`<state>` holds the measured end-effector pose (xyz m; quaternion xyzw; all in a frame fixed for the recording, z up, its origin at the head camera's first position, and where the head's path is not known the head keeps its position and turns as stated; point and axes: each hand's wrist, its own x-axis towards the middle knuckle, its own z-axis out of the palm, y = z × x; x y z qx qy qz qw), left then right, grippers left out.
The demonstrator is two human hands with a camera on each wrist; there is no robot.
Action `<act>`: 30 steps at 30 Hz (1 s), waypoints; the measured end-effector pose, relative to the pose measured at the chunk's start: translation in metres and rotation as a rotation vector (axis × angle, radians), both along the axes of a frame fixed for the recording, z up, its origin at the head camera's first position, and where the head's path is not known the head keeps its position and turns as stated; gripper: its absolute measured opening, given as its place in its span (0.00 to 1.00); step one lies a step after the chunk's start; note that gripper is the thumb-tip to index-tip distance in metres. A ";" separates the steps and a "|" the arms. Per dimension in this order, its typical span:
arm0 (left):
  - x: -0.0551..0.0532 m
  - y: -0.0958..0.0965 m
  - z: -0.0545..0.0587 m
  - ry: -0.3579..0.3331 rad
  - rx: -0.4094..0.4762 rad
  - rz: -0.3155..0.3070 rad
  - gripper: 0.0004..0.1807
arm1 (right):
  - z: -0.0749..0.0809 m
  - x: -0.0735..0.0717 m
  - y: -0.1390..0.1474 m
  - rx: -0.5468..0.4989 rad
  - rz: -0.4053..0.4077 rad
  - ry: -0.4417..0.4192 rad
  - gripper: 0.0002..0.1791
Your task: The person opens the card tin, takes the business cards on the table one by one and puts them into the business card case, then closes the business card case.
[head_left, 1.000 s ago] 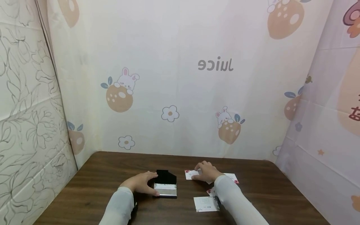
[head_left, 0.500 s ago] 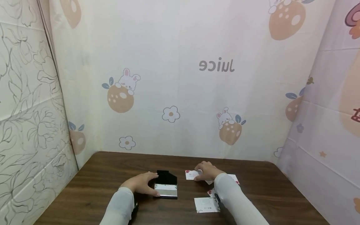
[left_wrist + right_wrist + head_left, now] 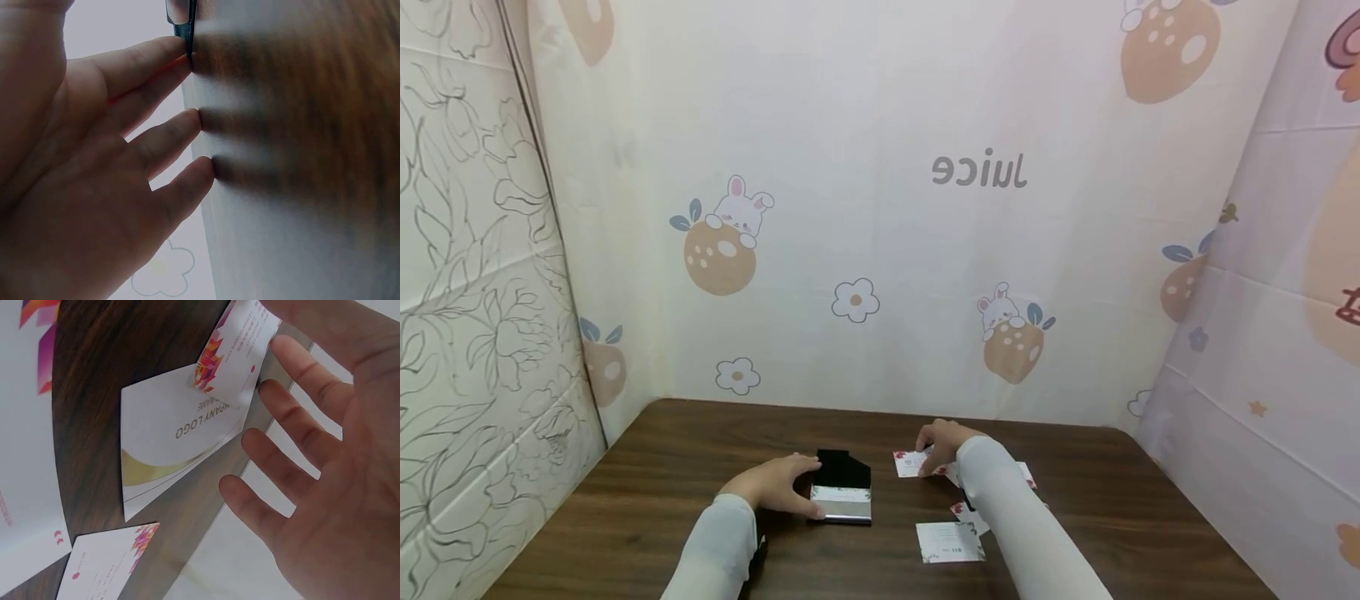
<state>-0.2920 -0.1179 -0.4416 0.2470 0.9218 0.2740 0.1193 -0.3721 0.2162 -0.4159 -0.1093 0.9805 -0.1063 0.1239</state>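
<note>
The black-and-silver case [image 3: 842, 479] is touched by the left hand [image 3: 772, 486], fingers spread. A white, red-cornered card [image 3: 907, 464] is overlapped by the right hand [image 3: 947, 443], fingers apart.

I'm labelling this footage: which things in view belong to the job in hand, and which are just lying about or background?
Likely the job:
open card case, touched by the left hand
business cards near the right hand

Just background:
wooden table
bunny-print backdrop
</note>
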 end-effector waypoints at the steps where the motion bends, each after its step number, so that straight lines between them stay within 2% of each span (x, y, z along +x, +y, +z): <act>1: 0.000 0.000 0.001 0.001 -0.001 0.001 0.47 | 0.001 0.001 0.000 -0.005 0.000 0.000 0.20; 5: 0.001 0.000 0.002 0.012 -0.006 -0.004 0.46 | 0.000 0.003 0.000 -0.038 0.023 0.013 0.21; 11: 0.000 0.001 0.002 0.017 -0.010 -0.007 0.46 | -0.007 -0.002 0.001 -0.108 0.037 0.025 0.24; 15: 0.001 0.001 0.003 0.007 -0.003 -0.011 0.46 | -0.010 -0.003 0.001 -0.112 0.054 0.040 0.25; 22: 0.000 0.002 0.004 0.012 -0.006 -0.003 0.46 | -0.009 -0.001 0.002 -0.105 0.086 0.084 0.23; 30: 0.001 0.001 0.001 -0.001 -0.002 0.001 0.46 | -0.015 0.001 0.007 -0.192 0.082 0.087 0.21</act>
